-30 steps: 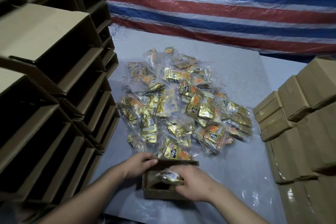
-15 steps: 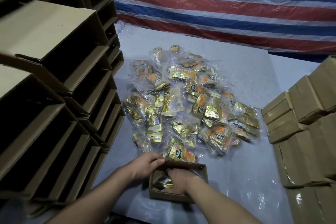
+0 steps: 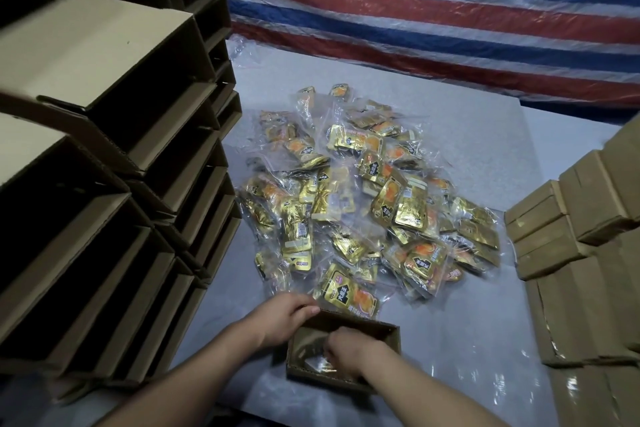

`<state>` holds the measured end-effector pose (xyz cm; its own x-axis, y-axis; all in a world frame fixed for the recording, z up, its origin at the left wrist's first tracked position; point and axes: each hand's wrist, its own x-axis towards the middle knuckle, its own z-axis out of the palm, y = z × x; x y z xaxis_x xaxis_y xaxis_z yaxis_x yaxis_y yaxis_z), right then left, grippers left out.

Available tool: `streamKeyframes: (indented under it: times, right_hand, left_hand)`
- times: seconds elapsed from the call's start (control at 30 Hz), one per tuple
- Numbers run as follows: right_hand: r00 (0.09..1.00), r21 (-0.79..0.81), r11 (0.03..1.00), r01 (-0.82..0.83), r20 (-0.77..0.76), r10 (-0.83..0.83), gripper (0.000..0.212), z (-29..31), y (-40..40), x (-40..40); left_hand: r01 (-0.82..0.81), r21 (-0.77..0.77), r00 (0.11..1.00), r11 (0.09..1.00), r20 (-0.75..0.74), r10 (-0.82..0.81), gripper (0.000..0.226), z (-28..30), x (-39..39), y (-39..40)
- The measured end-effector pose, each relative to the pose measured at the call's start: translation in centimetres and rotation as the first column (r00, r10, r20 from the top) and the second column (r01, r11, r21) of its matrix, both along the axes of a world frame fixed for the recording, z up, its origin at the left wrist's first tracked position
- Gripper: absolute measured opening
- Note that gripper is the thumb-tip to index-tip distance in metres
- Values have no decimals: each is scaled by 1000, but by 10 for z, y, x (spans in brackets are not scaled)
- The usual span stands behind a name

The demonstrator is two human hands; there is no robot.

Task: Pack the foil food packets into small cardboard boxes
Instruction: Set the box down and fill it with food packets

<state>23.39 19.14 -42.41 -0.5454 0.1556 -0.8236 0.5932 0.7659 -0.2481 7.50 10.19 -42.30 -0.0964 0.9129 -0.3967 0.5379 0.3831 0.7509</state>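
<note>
The shiny gold foil food packets (image 3: pixel 349 295) carry a black arrow-shaped label with white Chinese characters. The characters are too small and blurred to read for sure. No other text shows.

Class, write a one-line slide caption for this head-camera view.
Right hand presses a foil packet into a small cardboard box steadied by the left hand.

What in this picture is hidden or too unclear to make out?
Head view only:
- How many packets lie in the small open box: the right hand covers most of its inside; one foil packet shows.
- The right hand's fingertips: down in the box, out of sight.
- The print on the pile of foil packets: too small and glary.
- The closed boxes: cut off by the right edge.
- The empty open boxes: dark insides, cut off on the left.
</note>
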Motion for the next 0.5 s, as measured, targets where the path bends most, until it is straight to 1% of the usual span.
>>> streamKeyframes:
  times: [0.1, 0.17, 0.2, 0.23, 0.3, 0.37, 0.43, 0.5]
  right_hand:
    - [997, -19, 997, 73, 10, -72, 17, -17, -8, 5]
    - [990, -44, 989, 141, 33, -140, 18, -22, -12, 9]
    - [983, -54, 982, 179, 47, -177, 21, -23, -13, 10]
    - [977, -59, 977, 207, 56, -204, 30, -22, -13, 11]
    - [971, -69, 970, 232, 73, -227, 54, -15, -14, 11]
    - [965, -98, 963, 252, 93, -243, 69, -6, -13, 9]
    - [960, -134, 952, 276, 96, -264, 72, 8, -12, 7]
    - [961, -154, 948, 277, 46, -274, 64, 29, -11, 8]
  left_hand:
    - [23, 13, 999, 1000, -22, -23, 27, 3, 1, -3]
    - [29, 12, 1000, 1000, -9, -29, 28, 4, 0, -3]
    - [33, 10, 999, 999, 1, -33, 28, 5, 1, -3]
    - [34, 9, 999, 999, 8, -34, 29, 5, 1, -2]
    - [17, 9, 1000, 1000, 16, -17, 29, 5, 1, -1]
    - [10, 7, 1000, 1000, 16, -10, 29, 4, 1, -2]
    - [18, 8, 1000, 1000, 12, -18, 28, 3, 0, -2]
    - [8, 3, 1000, 1000, 19, -8, 25, 3, 0, -3]
